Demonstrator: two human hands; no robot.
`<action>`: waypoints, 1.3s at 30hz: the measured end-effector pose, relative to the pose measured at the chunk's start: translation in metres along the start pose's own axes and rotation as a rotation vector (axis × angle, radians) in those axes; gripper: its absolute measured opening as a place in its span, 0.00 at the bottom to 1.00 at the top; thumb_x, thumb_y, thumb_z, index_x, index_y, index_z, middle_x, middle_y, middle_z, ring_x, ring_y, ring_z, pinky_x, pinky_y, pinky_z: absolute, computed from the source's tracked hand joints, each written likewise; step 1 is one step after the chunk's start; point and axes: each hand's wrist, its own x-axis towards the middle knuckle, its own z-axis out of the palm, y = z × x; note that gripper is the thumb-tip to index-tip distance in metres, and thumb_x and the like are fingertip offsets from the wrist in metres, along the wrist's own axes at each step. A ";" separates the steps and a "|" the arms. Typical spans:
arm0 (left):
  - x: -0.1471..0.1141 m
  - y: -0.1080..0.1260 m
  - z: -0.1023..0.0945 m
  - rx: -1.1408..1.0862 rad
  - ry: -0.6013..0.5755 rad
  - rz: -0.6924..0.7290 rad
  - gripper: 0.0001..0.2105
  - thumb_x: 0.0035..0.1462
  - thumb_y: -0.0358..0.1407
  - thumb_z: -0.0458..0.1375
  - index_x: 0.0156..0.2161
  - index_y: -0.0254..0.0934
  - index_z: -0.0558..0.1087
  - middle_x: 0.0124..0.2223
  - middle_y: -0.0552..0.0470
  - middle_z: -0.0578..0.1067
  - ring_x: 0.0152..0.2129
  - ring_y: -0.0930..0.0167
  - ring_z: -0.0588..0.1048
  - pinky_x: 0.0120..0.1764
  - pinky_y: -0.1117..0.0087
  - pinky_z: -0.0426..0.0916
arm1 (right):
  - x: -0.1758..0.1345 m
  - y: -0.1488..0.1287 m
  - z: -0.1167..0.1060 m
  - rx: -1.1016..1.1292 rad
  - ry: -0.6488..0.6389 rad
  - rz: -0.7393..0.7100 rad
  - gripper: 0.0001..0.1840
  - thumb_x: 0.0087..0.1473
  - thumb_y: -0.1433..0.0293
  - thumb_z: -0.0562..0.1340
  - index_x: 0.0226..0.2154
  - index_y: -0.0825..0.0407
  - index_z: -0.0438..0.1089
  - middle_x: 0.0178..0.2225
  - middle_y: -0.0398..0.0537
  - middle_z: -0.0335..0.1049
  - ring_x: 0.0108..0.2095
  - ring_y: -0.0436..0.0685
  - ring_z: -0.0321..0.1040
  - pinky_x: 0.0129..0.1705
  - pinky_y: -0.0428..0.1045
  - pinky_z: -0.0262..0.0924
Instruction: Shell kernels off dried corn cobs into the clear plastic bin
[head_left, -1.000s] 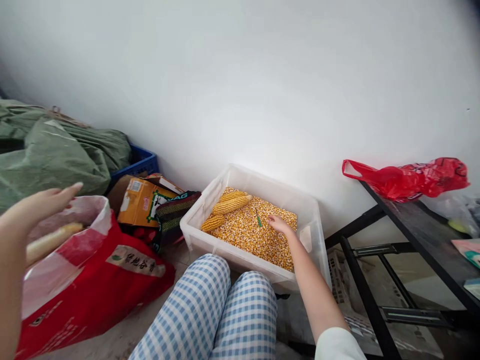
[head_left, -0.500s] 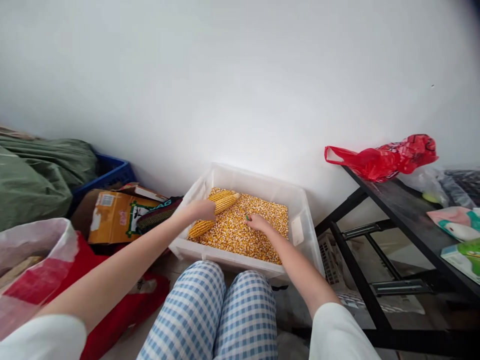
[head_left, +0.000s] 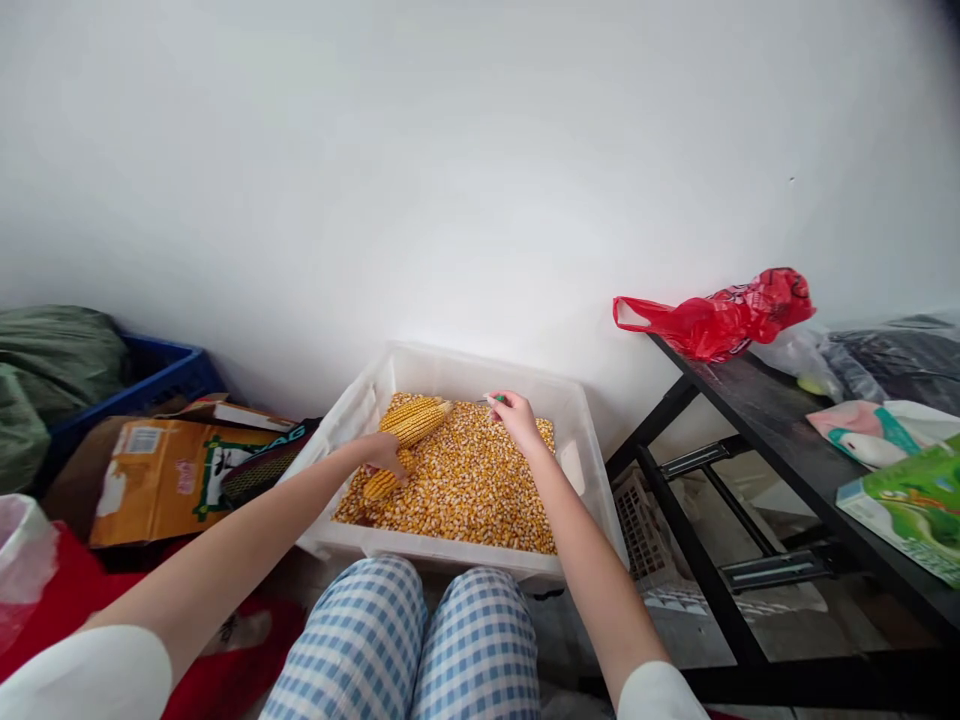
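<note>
A white translucent plastic bin point(head_left: 352, 535) in front of my knees holds a bed of loose yellow corn kernels point(head_left: 472, 500). My left hand point(head_left: 384, 455) is closed round a corn cob point(head_left: 381, 486), low in the left part of the bin. Just behind it, another corn cob point(head_left: 418, 420) lies on the kernels. My right hand point(head_left: 517, 418) is raised over the far part of the kernels, pinching a small thin tool with a green part point(head_left: 499, 398). The tool's tip is too small to make out, and my palm hides the rest of it.
To the left are an orange cardboard box point(head_left: 154, 480), a blue crate point(head_left: 176, 372) and a red and white sack point(head_left: 34, 590). On the right stands a black metal-framed table point(head_left: 757, 410) with a red plastic bag point(head_left: 712, 320) on it. A white wall point(head_left: 480, 180) rises behind the bin.
My right hand has lifted up and away over the kernels with the small tool. My left hand has lowered toward the near cob. The whole view has shifted slightly.
</note>
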 end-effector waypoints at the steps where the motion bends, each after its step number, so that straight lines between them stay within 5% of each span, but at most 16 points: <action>1: 0.004 0.003 -0.001 0.052 -0.078 -0.038 0.14 0.27 0.37 0.68 0.19 0.34 0.68 0.13 0.52 0.65 0.16 0.63 0.71 0.24 0.67 0.66 | -0.001 -0.005 -0.001 0.053 0.022 -0.006 0.23 0.52 0.54 0.51 0.37 0.56 0.66 0.24 0.42 0.65 0.23 0.46 0.63 0.28 0.42 0.60; 3: 0.011 0.017 0.000 0.058 -0.186 -0.056 0.14 0.31 0.39 0.67 0.21 0.33 0.70 0.16 0.49 0.69 0.16 0.67 0.71 0.23 0.69 0.66 | -0.002 -0.016 -0.005 0.204 0.095 -0.019 0.25 0.51 0.51 0.51 0.34 0.56 0.64 0.22 0.40 0.63 0.20 0.45 0.60 0.24 0.41 0.59; 7: 0.020 0.068 0.006 -0.368 -0.359 0.119 0.17 0.45 0.45 0.60 0.33 0.31 0.73 0.31 0.42 0.76 0.28 0.65 0.75 0.32 0.68 0.70 | 0.000 -0.035 -0.022 0.527 0.351 -0.100 0.25 0.46 0.48 0.56 0.28 0.55 0.61 0.16 0.36 0.57 0.15 0.42 0.53 0.17 0.39 0.50; 11: 0.030 0.101 0.015 -0.861 -0.270 0.232 0.18 0.50 0.48 0.55 0.35 0.33 0.72 0.28 0.46 0.75 0.24 0.67 0.75 0.30 0.67 0.71 | -0.003 -0.047 -0.029 0.578 0.556 -0.158 0.23 0.50 0.50 0.55 0.25 0.53 0.56 0.15 0.34 0.54 0.14 0.42 0.52 0.17 0.39 0.50; 15: 0.039 0.101 0.027 -1.069 -0.270 0.218 0.22 0.53 0.52 0.50 0.36 0.32 0.71 0.25 0.46 0.73 0.18 0.70 0.72 0.21 0.70 0.68 | -0.017 -0.054 -0.012 0.527 0.536 -0.220 0.20 0.53 0.52 0.53 0.27 0.53 0.56 0.19 0.37 0.58 0.17 0.43 0.58 0.21 0.40 0.56; 23: 0.041 0.102 0.039 -1.055 -0.247 0.187 0.20 0.53 0.49 0.51 0.36 0.32 0.72 0.24 0.46 0.73 0.17 0.70 0.72 0.17 0.73 0.64 | -0.040 -0.053 0.011 0.088 0.460 -0.427 0.12 0.55 0.61 0.56 0.32 0.54 0.64 0.25 0.43 0.67 0.26 0.47 0.66 0.30 0.43 0.61; 29: 0.034 0.109 0.043 -1.035 -0.305 0.201 0.19 0.55 0.48 0.48 0.33 0.32 0.71 0.23 0.47 0.73 0.16 0.70 0.71 0.16 0.73 0.63 | -0.042 -0.050 0.010 0.147 0.496 -0.432 0.11 0.55 0.62 0.57 0.32 0.54 0.65 0.27 0.45 0.69 0.28 0.49 0.69 0.32 0.45 0.64; 39: 0.032 0.110 0.045 -1.010 -0.217 0.213 0.16 0.53 0.47 0.52 0.33 0.34 0.69 0.24 0.48 0.72 0.16 0.71 0.71 0.17 0.73 0.65 | -0.046 -0.060 0.011 0.236 0.493 -0.435 0.12 0.53 0.62 0.59 0.29 0.55 0.64 0.24 0.44 0.70 0.26 0.50 0.70 0.31 0.46 0.67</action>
